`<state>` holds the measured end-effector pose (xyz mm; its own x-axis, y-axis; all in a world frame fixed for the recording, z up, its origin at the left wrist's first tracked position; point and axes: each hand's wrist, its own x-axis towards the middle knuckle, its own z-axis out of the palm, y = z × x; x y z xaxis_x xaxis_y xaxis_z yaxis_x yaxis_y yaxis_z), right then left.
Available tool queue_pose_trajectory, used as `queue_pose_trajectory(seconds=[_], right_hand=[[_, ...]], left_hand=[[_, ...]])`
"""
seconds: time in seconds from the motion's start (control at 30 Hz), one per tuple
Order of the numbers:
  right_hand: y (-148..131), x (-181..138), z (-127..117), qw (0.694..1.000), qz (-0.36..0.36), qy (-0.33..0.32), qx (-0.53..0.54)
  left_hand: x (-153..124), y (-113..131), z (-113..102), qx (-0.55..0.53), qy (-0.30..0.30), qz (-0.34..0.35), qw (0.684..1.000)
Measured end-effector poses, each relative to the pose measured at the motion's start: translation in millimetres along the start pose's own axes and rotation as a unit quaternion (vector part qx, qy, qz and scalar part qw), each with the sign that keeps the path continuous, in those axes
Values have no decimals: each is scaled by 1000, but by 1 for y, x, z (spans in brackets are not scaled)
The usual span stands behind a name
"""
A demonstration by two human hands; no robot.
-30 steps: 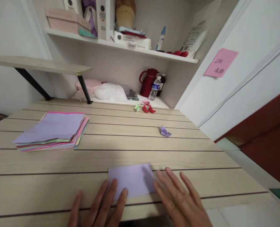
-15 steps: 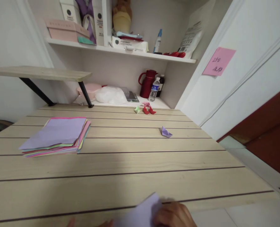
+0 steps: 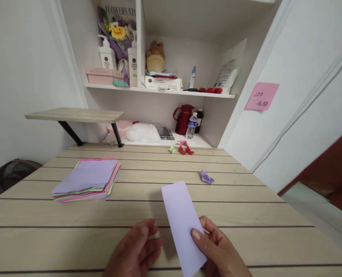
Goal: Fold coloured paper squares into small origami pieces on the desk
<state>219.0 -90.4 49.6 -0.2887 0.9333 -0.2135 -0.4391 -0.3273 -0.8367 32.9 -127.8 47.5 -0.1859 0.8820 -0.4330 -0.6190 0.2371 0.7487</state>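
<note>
Though aslant, lilac paper lengthwise forward-left

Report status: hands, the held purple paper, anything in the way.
Right hand gripping purple paper. Left hand empty, apart from it. Purple boat and paper stack beyond, neither in the way.

Our table is pale with dark stripes. From our side, we've got a coloured paper stack around 10:30, black-legged riser 11 o'clock, green and red paper folds 12, purple paper boat 1.
</note>
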Motion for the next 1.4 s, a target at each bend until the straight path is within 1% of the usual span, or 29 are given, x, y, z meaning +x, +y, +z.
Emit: queue_pose_trajectory(seconds=[0.07,0.13,0.17,0.27,0.33,0.47,0.57,0.67,0.73,0.77,0.8,0.83,0.87,0.9,0.93,1.0,1.03,1.07,1.13,1.17,1.2,1.27,1.3,1.33,1.37,1.4], right_hand=[[0,0,4,1000,6,-15,12],[-1,0,5,1000,9,-14,17],[-2,0,6,1000,8,-8,16],[-3,1,8,1000,6,19,7],[-3,1,9,1000,8,21,12],[1,5,7,1000,15,1,23],[3,7,0,999,29,-25,-3],[-1,6,-6,991,50,-95,-83],[-9,3,-11,973,55,-138,-177],[-14,1,-15,961,39,-143,-233],[-19,0,-19,947,9,-131,-293],[-24,0,-23,929,-44,-107,-352],[-29,0,-28,900,-112,-70,-416],[-32,1,-34,861,-180,-30,-474],[-35,2,-38,815,-243,-10,-526],[-36,5,-46,722,-326,-7,-611],[-35,7,-48,685,-347,-20,-640],[-33,9,-49,659,-355,-34,-662],[-28,12,-48,624,-355,-63,-693],[-26,14,-48,611,-348,-77,-707],[-24,16,-47,596,-341,-94,-721],[-23,18,-47,563,-321,-131,-751],[-23,19,-47,547,-309,-151,-763],[-24,19,-47,533,-299,-172,-773],[-25,18,-47,521,-291,-190,-779],[-27,16,-48,513,-286,-205,-783]], left_hand=[[10,-5,11,-20,-56,-42,997],[16,-8,15,-23,-95,-54,994],[17,-8,16,-21,-103,-52,993],[16,-7,18,3,-108,-35,994],[13,-6,21,32,-127,-15,991],[10,-7,30,91,-169,21,981],[15,-8,31,151,-161,60,974],[24,-4,27,245,-119,84,959],[31,1,23,300,-94,82,946],[35,5,23,325,-89,79,938],[38,9,23,354,-85,76,928],[42,14,24,388,-85,71,915],[46,18,25,425,-90,65,898],[49,23,28,463,-98,61,879],[52,28,31,502,-104,64,856],[55,38,36,573,-99,105,807],[56,42,38,602,-83,143,781],[56,44,38,626,-61,184,756],[56,45,33,657,-18,256,709],[56,43,27,670,-8,291,683],[56,39,20,684,-12,323,655],[57,29,2,732,-64,477,483],[57,24,-7,739,-98,533,400],[56,19,-16,741,-129,573,326],[56,16,-24,734,-143,603,280],[55,14,-30,740,-148,605,253]])
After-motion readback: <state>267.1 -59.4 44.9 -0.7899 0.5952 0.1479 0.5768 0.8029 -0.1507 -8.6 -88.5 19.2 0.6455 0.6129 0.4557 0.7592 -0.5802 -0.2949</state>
